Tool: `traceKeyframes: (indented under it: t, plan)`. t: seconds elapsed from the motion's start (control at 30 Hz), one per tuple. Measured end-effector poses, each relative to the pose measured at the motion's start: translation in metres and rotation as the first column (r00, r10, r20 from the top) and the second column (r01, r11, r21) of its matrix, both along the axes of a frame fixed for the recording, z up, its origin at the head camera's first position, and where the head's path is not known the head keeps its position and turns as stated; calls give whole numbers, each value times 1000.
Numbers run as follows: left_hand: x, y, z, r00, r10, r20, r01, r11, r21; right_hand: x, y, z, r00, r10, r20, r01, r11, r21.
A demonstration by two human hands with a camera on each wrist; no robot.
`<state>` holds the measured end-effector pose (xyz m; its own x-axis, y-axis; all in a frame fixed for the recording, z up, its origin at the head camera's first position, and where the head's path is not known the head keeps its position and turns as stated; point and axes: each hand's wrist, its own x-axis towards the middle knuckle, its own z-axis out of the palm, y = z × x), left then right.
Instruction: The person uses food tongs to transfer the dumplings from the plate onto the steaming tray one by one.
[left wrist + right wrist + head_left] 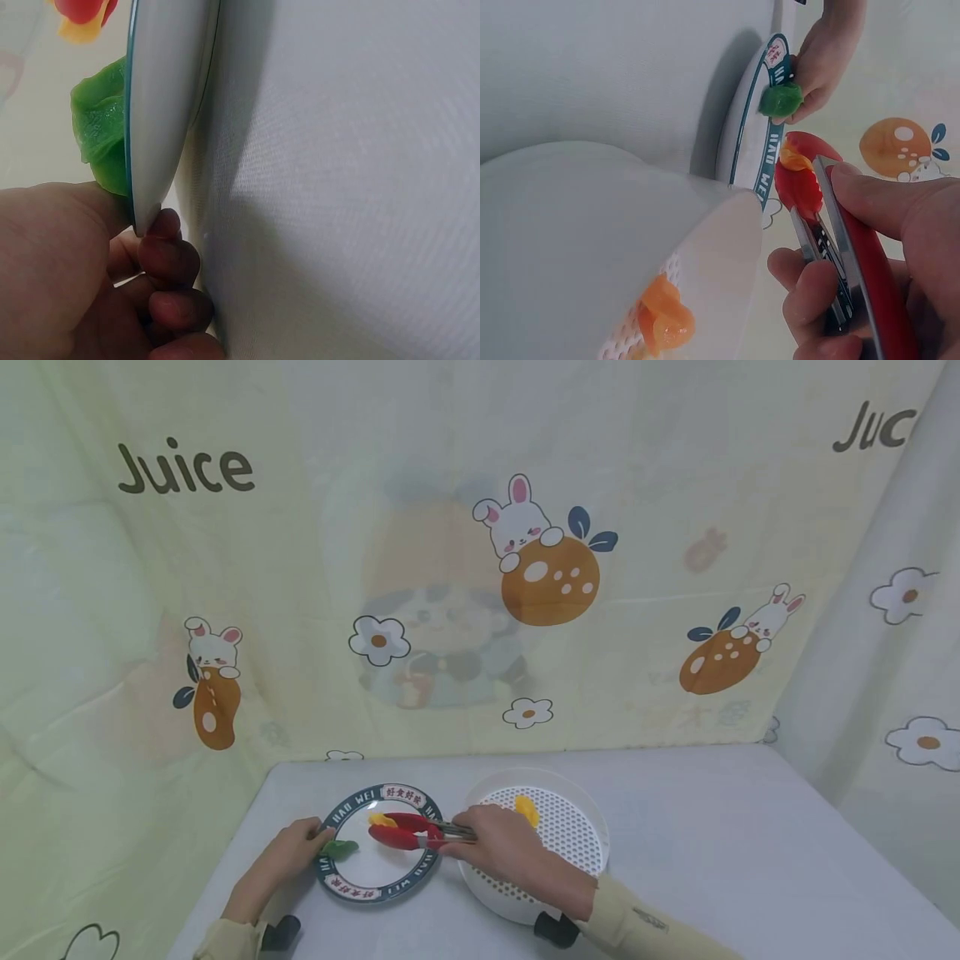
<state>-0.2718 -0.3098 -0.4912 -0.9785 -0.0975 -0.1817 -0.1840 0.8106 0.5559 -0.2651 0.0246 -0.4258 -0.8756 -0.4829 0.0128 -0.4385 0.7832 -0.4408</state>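
Toward the lower middle of the head view, the right hand (506,850) has its fingers wrapped round the red tongs (395,839), whose tips hold a yellow piece (380,820) above the plate (375,864). At lower left the left hand (291,849) pinches the plate's rim, thumb above and curled fingers beneath, by a green piece (341,850); the white strainer (480,903) at lower centre holds a second yellow piece (527,811). The gripped piece looks light, soft and perhaps slippery, so gentle pressure across its middle should suit.
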Motion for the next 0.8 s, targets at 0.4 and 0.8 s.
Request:
traceKeyframes:
  t: [0.4, 0.8]
  plan:
    - [-1, -1, -1, 1000, -11, -4, 11, 1000, -15, 6, 15, 3, 999, -22, 26, 23, 1000, -20]
    - [0, 0, 0, 1000, -19, -2, 19, 1000, -10, 10, 26, 5, 999, -23, 25, 24, 999, -34]
